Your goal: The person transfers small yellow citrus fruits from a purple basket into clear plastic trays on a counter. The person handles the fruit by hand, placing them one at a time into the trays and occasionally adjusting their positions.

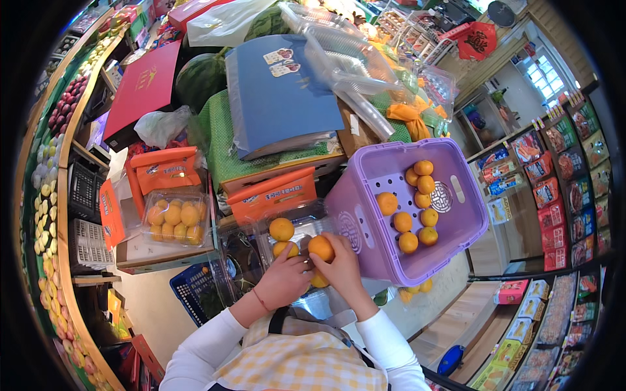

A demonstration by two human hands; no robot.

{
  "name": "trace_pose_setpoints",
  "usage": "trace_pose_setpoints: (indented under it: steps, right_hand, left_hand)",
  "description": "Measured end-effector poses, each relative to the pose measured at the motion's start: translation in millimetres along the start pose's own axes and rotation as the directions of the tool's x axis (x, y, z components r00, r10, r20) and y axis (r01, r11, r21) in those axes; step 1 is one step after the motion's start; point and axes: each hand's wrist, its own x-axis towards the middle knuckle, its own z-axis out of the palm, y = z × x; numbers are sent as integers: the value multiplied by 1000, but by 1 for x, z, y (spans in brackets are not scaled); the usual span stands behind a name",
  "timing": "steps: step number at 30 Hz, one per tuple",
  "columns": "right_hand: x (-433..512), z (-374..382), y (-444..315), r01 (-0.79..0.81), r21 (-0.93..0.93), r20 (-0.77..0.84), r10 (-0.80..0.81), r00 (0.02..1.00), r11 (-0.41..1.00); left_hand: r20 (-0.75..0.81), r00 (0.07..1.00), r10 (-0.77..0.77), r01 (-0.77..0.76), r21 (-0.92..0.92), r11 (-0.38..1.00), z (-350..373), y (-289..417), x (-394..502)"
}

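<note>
An orange citrus fruit (320, 248) is in my right hand (343, 270), pinched between thumb and fingers over a clear plastic clamshell box (264, 239). My left hand (283, 279) reaches into the same box, its fingers beside and partly over the fruit there; whether it grips one is hidden. One mandarin-like fruit (281, 228) lies at the box's far left corner, with another (284, 249) just nearer. A further fruit (319, 279) shows below my right hand. To the right stands a purple plastic basket (364, 190) with several loose oranges (402, 221) on its perforated bottom.
A filled clear box of oranges (175, 218) sits on a carton at left. Orange snack packets (274, 194) stand behind my hands. Beyond are a blue folder (283, 97), stacked empty clamshells (352, 61) and a watermelon (201, 80). A blue crate (188, 293) is low at left.
</note>
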Motion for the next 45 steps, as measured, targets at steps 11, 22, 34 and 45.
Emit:
trace_pose_setpoints:
  steps: [11, 22, 34, 45]
  right_hand:
    - [-11, 1, 28, 103, -313, 473, 61, 879, 944]
    - [50, -271, -50, -298, 407, 816, -197, 543, 864]
    - [119, -193, 177, 341, -785, 618, 685, 386, 517]
    - [125, -286, 70, -366, -93, 569, 351, 744, 926]
  left_hand:
    - [-180, 974, -141, 91, -261, 961, -4, 17, 32]
    - [-161, 976, -146, 107, -232, 967, 6, 10, 9]
    - [-112, 975, -194, 174, -169, 970, 8, 25, 21]
    - [-160, 979, -129, 97, -198, 975, -14, 25, 22]
